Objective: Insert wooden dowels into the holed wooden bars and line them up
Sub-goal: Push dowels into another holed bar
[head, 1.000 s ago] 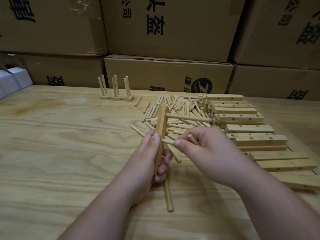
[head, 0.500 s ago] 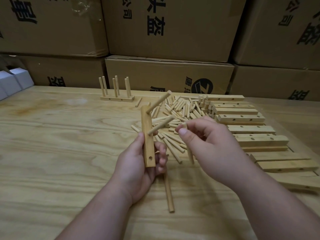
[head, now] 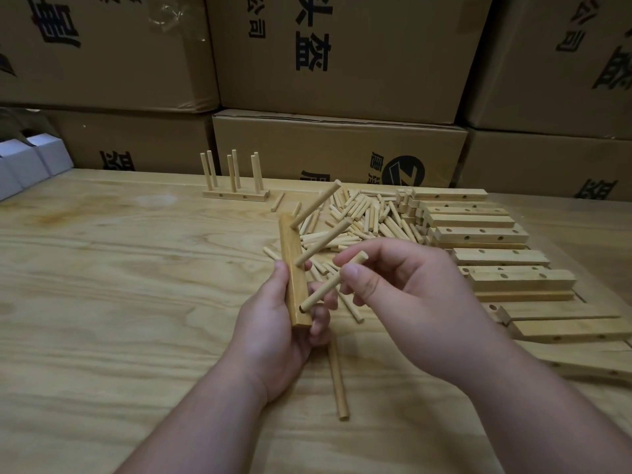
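Observation:
My left hand [head: 284,333] grips a holed wooden bar [head: 293,271] held upright above the table. Two dowels stick out of the bar, slanting up to the right: an upper dowel [head: 316,203] and a middle dowel [head: 325,241]. My right hand [head: 403,295] pinches a third dowel [head: 333,281] between thumb and fingers, its lower end at the bar's bottom hole. A pile of loose dowels [head: 362,217] lies behind my hands. Empty holed bars [head: 478,234] lie stacked in a row on the right.
Two finished bars with upright dowels [head: 234,193] stand at the table's back. One long dowel [head: 338,381] lies on the wooden table [head: 119,302] near my wrists. Cardboard boxes [head: 342,56] wall the back; small white boxes [head: 27,162] sit far left.
My left hand turned the bar so its holes face right, with two dowels now in it. My right hand brought a third dowel to the bottom hole.

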Action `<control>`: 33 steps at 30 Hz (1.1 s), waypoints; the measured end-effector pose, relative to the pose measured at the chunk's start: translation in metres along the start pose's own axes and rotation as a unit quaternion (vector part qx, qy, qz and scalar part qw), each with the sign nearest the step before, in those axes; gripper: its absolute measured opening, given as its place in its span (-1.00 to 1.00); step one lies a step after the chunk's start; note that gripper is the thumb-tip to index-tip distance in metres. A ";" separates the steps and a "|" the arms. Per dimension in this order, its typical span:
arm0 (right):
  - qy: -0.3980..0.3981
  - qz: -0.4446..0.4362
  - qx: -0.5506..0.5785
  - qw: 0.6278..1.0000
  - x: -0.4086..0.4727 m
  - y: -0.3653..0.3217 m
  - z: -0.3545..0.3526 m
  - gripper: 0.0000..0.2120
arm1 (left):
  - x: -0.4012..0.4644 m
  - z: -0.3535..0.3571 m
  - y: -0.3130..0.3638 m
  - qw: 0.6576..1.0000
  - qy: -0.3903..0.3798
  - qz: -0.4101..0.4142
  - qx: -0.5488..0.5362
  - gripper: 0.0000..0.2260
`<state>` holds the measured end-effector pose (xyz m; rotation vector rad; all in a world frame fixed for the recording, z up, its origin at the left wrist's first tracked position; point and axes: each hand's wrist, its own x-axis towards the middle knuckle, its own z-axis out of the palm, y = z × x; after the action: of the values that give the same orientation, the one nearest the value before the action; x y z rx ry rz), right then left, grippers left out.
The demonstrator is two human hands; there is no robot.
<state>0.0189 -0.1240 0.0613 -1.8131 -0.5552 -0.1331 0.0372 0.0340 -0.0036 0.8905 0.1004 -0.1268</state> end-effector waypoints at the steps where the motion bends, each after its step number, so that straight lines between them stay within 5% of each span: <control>1: -0.003 0.004 0.000 1.000 0.000 0.001 0.000 -0.85 | 0.000 0.000 0.000 1.000 0.002 -0.001 0.000 -0.65; 17: -0.106 0.011 -0.011 0.994 0.000 0.001 -0.007 -0.86 | 0.004 -0.003 -0.004 1.000 0.018 -0.016 -0.011 -0.62; 22: -0.098 0.024 -0.073 0.992 0.001 0.003 -0.027 -0.65 | 0.000 -0.004 0.002 0.997 -0.071 -0.038 -0.015 -0.66; 28: 0.049 0.045 -0.200 0.978 0.008 0.016 -0.048 -0.74 | -0.004 -0.010 0.008 0.983 -0.149 -0.100 0.045 -0.57; 33: 0.003 0.047 -0.225 0.973 0.008 0.020 -0.048 -0.52 | -0.008 -0.012 0.012 0.960 -0.203 -0.151 0.117 -0.52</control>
<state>0.0437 -0.1705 0.0622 -2.2749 -0.4582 -0.2131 0.0308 0.0513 -0.0008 1.0630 -0.1672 -0.6142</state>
